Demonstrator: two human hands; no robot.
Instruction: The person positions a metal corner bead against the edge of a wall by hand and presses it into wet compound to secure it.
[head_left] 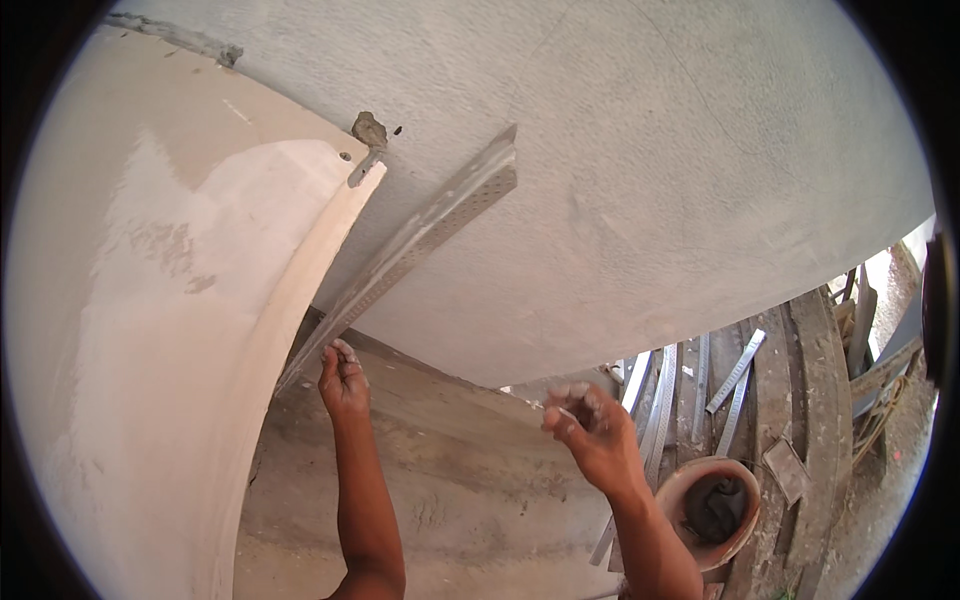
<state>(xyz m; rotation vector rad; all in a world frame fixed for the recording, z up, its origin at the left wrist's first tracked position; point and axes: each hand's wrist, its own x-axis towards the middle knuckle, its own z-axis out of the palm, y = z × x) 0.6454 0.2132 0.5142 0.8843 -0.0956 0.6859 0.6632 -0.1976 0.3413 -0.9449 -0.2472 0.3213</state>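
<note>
A long perforated metal corner bead (425, 232) slants up and to the right, between a pale plastered wall edge (310, 255) and a grey rendered surface (650, 190). My left hand (346, 380) is closed around the bead's lower part, fingertips dusted white. To the right, apart from the bead, my right hand (600, 430) is raised with its fingers pinched. A thin, pale bit sticks out between thumb and fingers; its kind is too small to tell. Grey mortar (369, 130) clings to the top corner of the wall edge.
Wooden planks (812, 400) lie below right, with several loose metal strips (663, 400) on them. A round bucket (672, 497) holding something dark stands beside my right forearm. Near it lies a flat rectangular piece (787, 470). Boards and debris (862, 310) lean farther right.
</note>
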